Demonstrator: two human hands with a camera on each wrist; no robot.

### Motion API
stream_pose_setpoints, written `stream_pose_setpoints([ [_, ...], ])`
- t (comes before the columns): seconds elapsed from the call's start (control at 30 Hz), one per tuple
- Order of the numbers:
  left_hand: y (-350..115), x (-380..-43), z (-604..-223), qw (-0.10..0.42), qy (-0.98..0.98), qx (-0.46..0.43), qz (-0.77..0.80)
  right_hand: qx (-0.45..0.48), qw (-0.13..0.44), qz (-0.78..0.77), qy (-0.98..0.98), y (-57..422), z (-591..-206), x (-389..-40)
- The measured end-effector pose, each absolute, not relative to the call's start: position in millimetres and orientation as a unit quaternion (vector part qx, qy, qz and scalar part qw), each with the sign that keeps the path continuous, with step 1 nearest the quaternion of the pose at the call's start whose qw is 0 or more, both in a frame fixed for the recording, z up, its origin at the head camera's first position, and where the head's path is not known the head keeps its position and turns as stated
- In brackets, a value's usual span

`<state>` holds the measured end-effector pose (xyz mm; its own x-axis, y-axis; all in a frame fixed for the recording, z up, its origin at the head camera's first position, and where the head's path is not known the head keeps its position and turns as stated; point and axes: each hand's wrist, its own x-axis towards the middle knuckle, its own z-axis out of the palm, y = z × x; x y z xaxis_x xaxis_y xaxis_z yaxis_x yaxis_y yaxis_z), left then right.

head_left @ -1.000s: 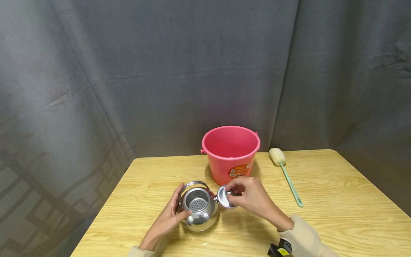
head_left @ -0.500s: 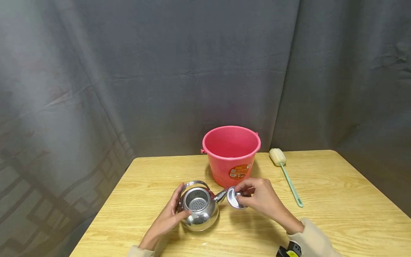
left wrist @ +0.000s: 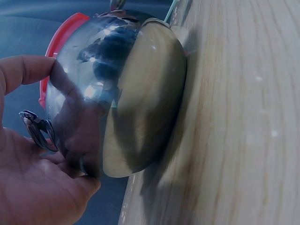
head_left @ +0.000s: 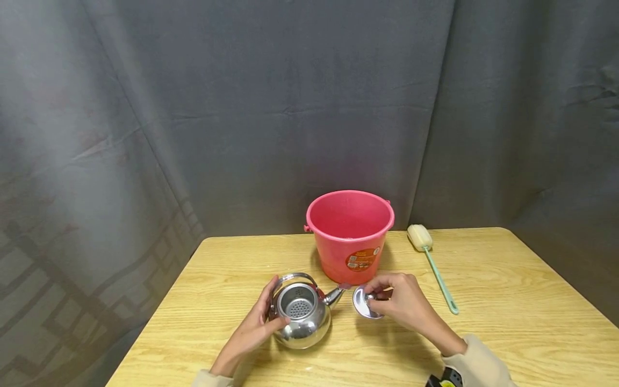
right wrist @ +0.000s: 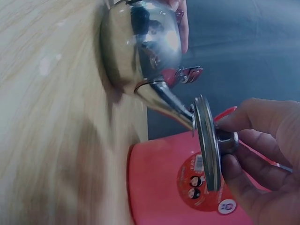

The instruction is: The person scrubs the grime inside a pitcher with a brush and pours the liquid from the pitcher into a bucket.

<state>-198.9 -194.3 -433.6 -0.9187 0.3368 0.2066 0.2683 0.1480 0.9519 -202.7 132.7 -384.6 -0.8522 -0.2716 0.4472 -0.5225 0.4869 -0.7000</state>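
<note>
A shiny steel teapot (head_left: 303,329) stands on the table, its top uncovered and a perforated strainer visible inside. My left hand (head_left: 258,321) holds its body from the left, thumb on the near side and fingers by the folded-back handle (head_left: 296,276). In the left wrist view, the thumb and fingers press the polished teapot wall (left wrist: 93,84). My right hand (head_left: 403,301) pinches the round steel lid (head_left: 362,303) by its knob, just right of the spout (head_left: 335,295). The right wrist view shows the lid (right wrist: 206,145) raised above the table, its flat underside turned towards the teapot.
Behind the teapot and lid stands a pink bucket (head_left: 330,258) with an orange label. To its right lies a sponge brush (head_left: 437,277) with a pale green handle. A grey curtain (head_left: 271,118) hangs behind the wooden table (head_left: 232,258).
My right hand has carried the lid to the right, from over the spout to beside it, uncovering the spout. My left hand and the teapot stay in place.
</note>
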Motion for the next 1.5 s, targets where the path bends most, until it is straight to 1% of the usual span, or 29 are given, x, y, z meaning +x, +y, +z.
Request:
stream_pose_setpoints([
  [0.3,-193.8,-197.7,-432.5,0.026,0.759,0.194,0.621,0.206,0.111,0.448,-0.863,138.9,-393.6,-206.7],
  [0.5,-193.8,-198.2,-432.3,0.032,0.758,0.194,0.622,0.192,0.103,0.439,-0.872,143.2,-397.7,-209.1],
  [0.8,-193.8,-197.5,-432.7,0.030,0.759,0.191,0.622,0.194,0.108,0.429,-0.876,148.1,-405.1,-213.3],
  [1.17,-194.4,-198.5,-432.6,0.032,0.757,0.192,0.624,0.198,0.078,0.431,-0.877,149.9,-412.4,-216.2],
  [1.5,-194.1,-197.4,-431.2,0.042,0.755,0.191,0.627,0.204,0.070,0.424,-0.880,151.5,-420.5,-221.8],
])
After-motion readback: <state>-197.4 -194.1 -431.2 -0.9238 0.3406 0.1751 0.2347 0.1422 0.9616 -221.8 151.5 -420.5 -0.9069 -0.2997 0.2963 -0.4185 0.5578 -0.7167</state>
